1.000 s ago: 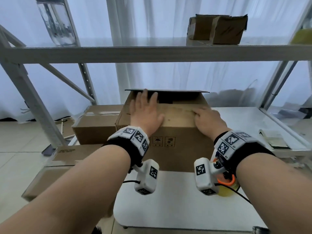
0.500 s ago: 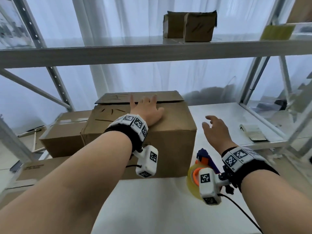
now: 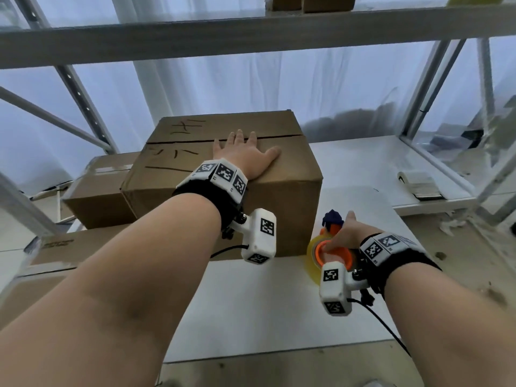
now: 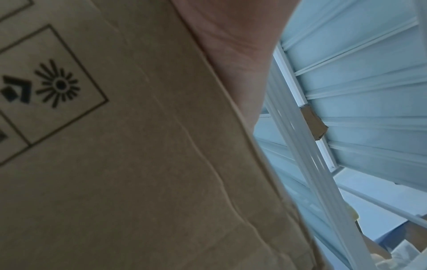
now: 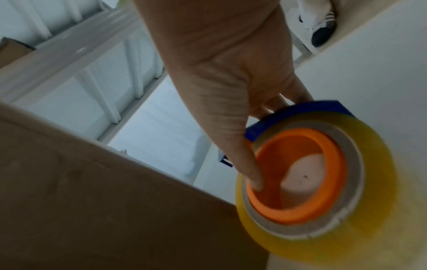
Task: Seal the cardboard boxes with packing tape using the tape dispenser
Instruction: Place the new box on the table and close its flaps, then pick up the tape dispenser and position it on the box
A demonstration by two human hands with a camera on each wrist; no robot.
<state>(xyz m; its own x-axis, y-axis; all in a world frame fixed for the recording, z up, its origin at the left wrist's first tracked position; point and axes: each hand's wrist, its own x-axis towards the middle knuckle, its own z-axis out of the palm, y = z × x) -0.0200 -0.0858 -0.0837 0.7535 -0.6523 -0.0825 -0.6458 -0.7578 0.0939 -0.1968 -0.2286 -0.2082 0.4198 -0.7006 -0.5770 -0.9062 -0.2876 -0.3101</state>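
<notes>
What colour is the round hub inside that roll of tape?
Orange. The hub sits inside the yellowish tape roll, clearest in the right wrist view.

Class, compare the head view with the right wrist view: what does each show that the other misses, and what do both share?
Head view only: the left hand lying flat on top of the brown cardboard box, whose flaps are closed along an untaped seam, plus other boxes beside it.

Right wrist view only: the right hand's thumb hooked inside the orange core, fingers around the blue frame.

Both: the right hand on the yellowish tape dispenser, next to the box, on the white table.
</notes>
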